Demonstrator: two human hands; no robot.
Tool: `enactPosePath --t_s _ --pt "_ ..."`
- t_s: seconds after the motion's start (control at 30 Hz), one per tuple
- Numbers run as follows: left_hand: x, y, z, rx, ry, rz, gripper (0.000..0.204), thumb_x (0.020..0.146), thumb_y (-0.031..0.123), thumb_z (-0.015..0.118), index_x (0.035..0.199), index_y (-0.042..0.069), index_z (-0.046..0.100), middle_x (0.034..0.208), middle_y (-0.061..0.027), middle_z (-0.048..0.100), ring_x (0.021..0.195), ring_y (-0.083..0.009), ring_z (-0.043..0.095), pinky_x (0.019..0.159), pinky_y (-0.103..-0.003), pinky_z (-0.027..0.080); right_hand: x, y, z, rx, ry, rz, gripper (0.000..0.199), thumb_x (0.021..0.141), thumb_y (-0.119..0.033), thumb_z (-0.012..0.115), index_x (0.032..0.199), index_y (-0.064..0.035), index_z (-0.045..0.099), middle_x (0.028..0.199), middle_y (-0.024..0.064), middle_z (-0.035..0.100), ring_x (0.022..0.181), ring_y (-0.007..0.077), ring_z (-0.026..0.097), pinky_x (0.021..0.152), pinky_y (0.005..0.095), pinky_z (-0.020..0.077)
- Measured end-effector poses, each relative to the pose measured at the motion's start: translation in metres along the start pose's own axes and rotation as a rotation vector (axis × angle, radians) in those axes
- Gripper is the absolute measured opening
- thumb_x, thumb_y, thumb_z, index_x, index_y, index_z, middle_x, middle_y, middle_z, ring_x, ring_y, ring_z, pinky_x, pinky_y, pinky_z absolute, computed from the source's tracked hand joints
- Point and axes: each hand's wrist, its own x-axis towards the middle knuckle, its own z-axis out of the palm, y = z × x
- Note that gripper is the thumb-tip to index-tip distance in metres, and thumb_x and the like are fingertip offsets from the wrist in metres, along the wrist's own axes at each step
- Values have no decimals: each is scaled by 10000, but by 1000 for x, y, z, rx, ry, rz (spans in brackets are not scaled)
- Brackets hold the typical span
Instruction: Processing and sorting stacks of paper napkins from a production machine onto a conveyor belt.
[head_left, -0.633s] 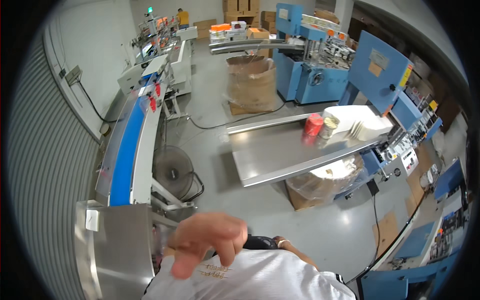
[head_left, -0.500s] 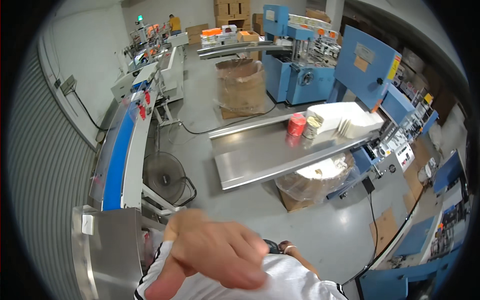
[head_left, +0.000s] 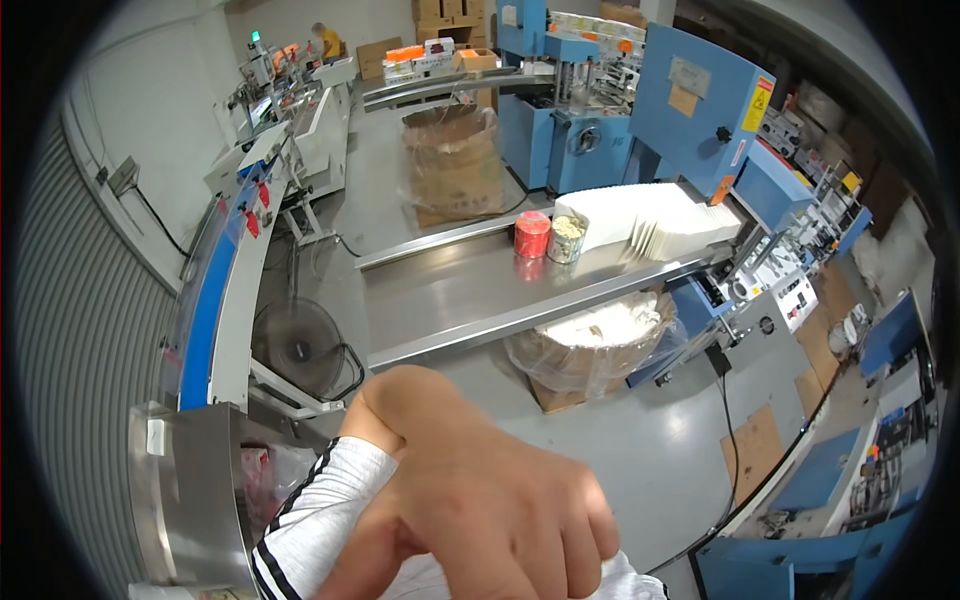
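Note:
My left hand (head_left: 490, 500) is very close in front of me at the lower middle, back of the hand up. Its thumb stands apart from the fingers, which bend downward, the outer ones more curled. The lower edge cuts off the fingertips, and nothing held shows. The forearm folds back to a white sleeve (head_left: 330, 490) with black stripes. My right hand is out of view. Beyond stands a steel chute table (head_left: 430, 310) bearing a red can (head_left: 532, 234), a clear-sided can (head_left: 566, 240) with pale contents and a long row of white folded sheets (head_left: 650, 220).
A blue belt conveyor (head_left: 205, 330) runs along the left, with a floor fan (head_left: 297, 348) beside it. A bagged carton (head_left: 590, 350) of white scraps sits under the chute; another large carton (head_left: 452, 165) stands behind. Blue machines (head_left: 690, 100) fill the right. A person (head_left: 327, 42) is far back.
My left hand has shifted down and right, its fingers now partly past the lower edge. My view has swung, so the scene sits further left. My right hand has left the picture.

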Motion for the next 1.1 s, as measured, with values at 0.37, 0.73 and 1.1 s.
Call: enactPosePath --t_s 0.37,0.73,1.1 --pt "-2 -10 -63 102 -12 89 332 937 477 499 980 199 675 475 19 307 370 -110 272 386 -274 182 41 24 -5 414 -30 -29 412 838 -369 615 1088 -46 665 1020 160 683 1014 275 623 898 308 473" --pt "-51 6 -129 644 225 -82 257 847 302 661 1097 247 637 480 62 267 400 -87 203 423 -247 179 26 -22 -151 -428 56 -445 152 795 -203 604 924 -127 627 1002 67 666 971 217 620 846 320 512" --pt "-92 -52 -176 475 -61 -134 377 896 277 576 1210 68 565 602 6 405 487 -146 384 480 -294 296 -41 -159 -458 1219 987 -238 216 936 -236 582 1034 -45 611 792 12 634 668 75 565 583 216 448"
